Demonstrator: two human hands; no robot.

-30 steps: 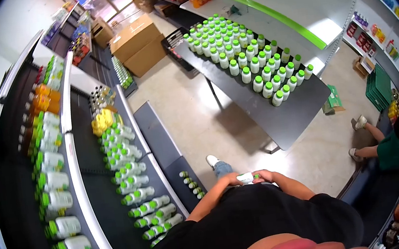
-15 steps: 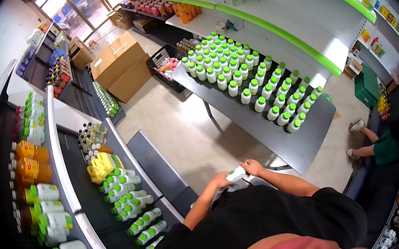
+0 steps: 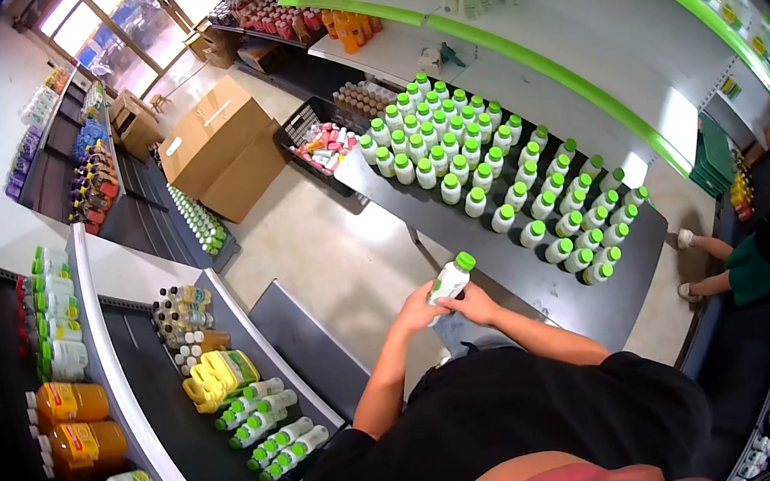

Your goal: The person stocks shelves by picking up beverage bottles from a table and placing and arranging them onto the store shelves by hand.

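A white bottle with a green cap [image 3: 451, 280] is held in front of my body, tilted with its cap up and to the right. My left hand [image 3: 421, 307] is closed around its left side. My right hand [image 3: 473, 305] is closed at its lower right side, the fingertips touching it. Beyond my hands stands a dark grey table [image 3: 504, 259] bearing many upright white bottles with green caps [image 3: 503, 218] in rows. The held bottle is off the table, near its front left edge.
Shelves with bottles and yellow jugs [image 3: 218, 379] run along the left. A cardboard box [image 3: 220, 150] and a black crate [image 3: 317, 167] stand behind. White shelving with a green edge [image 3: 538, 69] overhangs the table. Another person's legs [image 3: 712, 246] show at the right.
Both hands have risen and moved forward with the bottle, whose green cap now shows clearly. The view has shifted, so the table appears lower and nearer my hands.
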